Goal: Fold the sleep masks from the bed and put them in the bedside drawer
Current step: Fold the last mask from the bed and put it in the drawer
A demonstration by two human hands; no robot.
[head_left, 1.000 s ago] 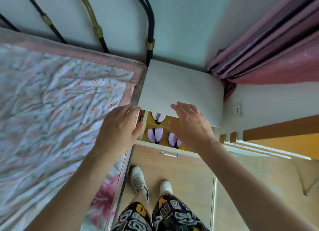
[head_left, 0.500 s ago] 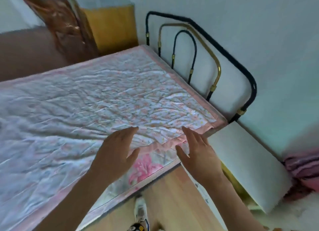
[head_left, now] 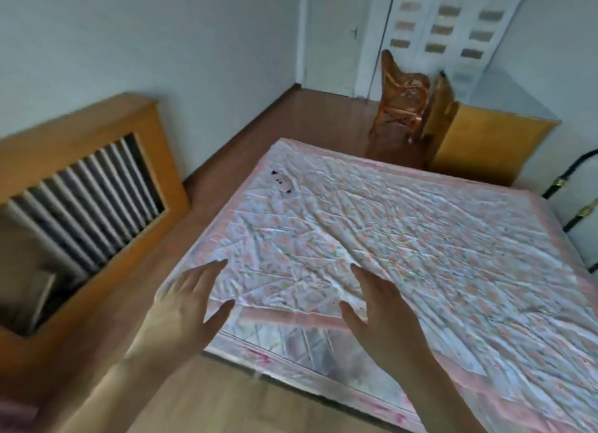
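Observation:
A pale pink sleep mask [head_left: 282,181] with black straps lies flat near the far left corner of the bed [head_left: 404,238], which is covered by a pink floral quilt. My left hand [head_left: 184,309] hovers over the bed's near left corner, fingers spread, holding nothing. My right hand [head_left: 378,313] hovers beside it over the quilt's near edge, also spread and empty. The mask is far from both hands. The bedside drawer is out of view.
A wooden radiator cover [head_left: 81,186] stands along the left wall. A wicker chair [head_left: 401,99] and a yellow-sided cabinet [head_left: 482,141] stand beyond the bed's far edge. A black metal headboard [head_left: 569,186] shows at the right. Wooden floor surrounds the bed.
My view has swung left from the open drawer with folded masks to the bed. Both hands left the drawer and now hover empty over the quilt.

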